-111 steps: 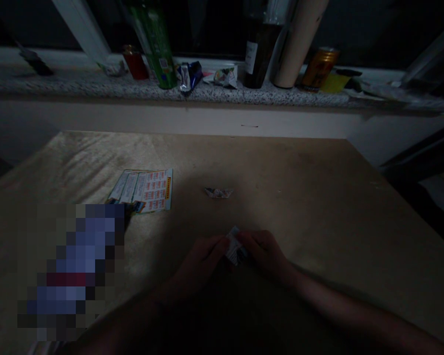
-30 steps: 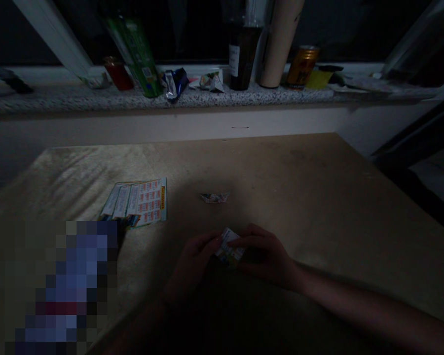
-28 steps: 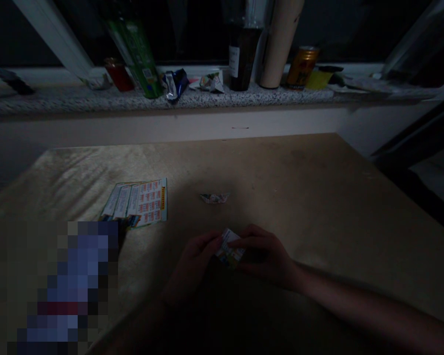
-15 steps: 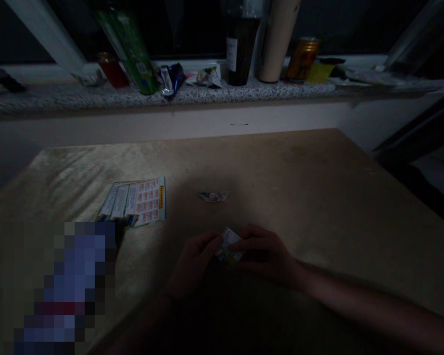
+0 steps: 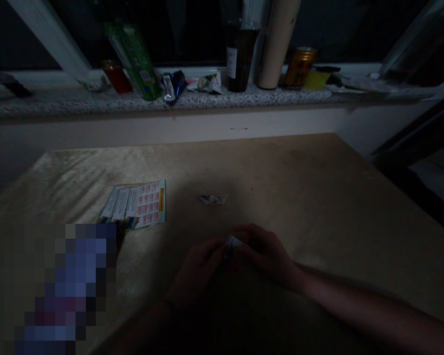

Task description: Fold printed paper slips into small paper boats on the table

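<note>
We should square up the edges of the small folded paper and press evenly. Our left hand pinches its left side while our right hand arches in to hold its right, both nearer us than the paper boat on the table, though the dimness blurs the exact grip.

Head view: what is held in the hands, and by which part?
A small folded pale printed paper: the left hand holds its left side, the right hand its right.
</note>
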Motion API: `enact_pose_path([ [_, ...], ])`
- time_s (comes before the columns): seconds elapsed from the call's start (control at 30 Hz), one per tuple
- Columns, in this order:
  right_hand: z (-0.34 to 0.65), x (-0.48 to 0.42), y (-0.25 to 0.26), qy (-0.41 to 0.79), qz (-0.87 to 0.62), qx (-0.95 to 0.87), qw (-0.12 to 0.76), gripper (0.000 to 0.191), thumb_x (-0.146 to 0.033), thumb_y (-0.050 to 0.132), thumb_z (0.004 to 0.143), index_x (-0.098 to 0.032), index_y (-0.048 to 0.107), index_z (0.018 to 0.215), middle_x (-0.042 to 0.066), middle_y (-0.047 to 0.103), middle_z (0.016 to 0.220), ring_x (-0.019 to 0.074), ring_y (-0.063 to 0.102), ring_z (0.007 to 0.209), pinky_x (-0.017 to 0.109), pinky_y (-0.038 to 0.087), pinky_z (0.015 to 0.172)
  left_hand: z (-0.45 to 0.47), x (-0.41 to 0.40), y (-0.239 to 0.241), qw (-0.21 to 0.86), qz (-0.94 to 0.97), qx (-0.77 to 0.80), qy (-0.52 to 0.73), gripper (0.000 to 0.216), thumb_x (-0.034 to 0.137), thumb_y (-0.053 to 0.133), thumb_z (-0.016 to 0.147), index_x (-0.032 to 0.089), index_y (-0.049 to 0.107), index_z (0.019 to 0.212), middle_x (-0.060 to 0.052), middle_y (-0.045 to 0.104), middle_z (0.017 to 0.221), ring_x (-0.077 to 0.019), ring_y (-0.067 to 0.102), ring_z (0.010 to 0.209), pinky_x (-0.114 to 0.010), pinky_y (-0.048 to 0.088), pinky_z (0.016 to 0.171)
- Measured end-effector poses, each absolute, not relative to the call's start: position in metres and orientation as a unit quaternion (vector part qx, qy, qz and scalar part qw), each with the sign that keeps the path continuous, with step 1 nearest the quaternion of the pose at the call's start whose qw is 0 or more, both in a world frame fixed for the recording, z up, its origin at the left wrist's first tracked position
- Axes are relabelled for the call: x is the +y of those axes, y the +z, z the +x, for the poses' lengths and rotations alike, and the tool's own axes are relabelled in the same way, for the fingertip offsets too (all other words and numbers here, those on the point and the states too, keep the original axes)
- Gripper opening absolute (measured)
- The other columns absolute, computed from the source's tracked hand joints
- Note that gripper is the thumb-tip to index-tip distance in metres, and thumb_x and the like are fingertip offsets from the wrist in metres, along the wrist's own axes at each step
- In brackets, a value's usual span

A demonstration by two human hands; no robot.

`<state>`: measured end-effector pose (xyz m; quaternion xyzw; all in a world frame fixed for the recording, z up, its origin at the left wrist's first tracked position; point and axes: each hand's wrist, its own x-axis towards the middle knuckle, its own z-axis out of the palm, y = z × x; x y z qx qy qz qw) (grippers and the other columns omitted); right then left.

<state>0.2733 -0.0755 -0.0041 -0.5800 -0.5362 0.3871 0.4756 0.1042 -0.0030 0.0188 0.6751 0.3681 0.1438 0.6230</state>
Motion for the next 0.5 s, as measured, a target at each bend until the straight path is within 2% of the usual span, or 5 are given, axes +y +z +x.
enact_pose_path([
  [0.07, 0.2725, -0.0747, -0.0022, 0.393, -0.575, -0.531, 0.483, 0.027, -0.035, 0.06, 0.082, -0.018, 0.062, 0.103, -0.001, 0.059, 0.071, 0.0104, 0.053, 0.061, 0.021, 0.043, 0.054, 0.1038, -0.0039, 0.0193, 0.629, 0.675, 0.356, 0.15, 0.027, 0.033, 0.047, 0.088, 0.018, 0.068, 0.096, 0.0, 0.07, 0.079, -0.018, 0.064, 0.076, -0.023, 0.045, 0.073],
  [0.2, 0.2715, -0.0747, -0.0018, 0.405, -0.563, -0.524, 0.494, 0.019, -0.035, 0.061, 0.082, -0.018, 0.064, 0.09, 0.001, 0.065, 0.074, 0.0119, 0.058, 0.064, 0.022, 0.045, 0.057, 0.1039, -0.0056, 0.0167, 0.639, 0.666, 0.361, 0.135, 0.025, 0.035, 0.061, 0.08, 0.018, 0.067, 0.098, -0.002, 0.07, 0.089, -0.0204, 0.063, 0.084, -0.024, 0.045, 0.073],
  [0.5, 0.27, -0.0729, 0.0003, 0.417, -0.583, -0.499, 0.487, 0.025, -0.041, 0.062, 0.078, -0.017, 0.06, 0.074, -0.001, 0.061, 0.061, 0.0103, 0.055, 0.054, 0.02, 0.042, 0.049, 0.1063, -0.0066, 0.0182, 0.63, 0.661, 0.39, 0.12, 0.017, 0.033, 0.06, 0.08, 0.017, 0.068, 0.079, 0.001, 0.069, 0.074, -0.0166, 0.062, 0.071, -0.021, 0.043, 0.064],
])
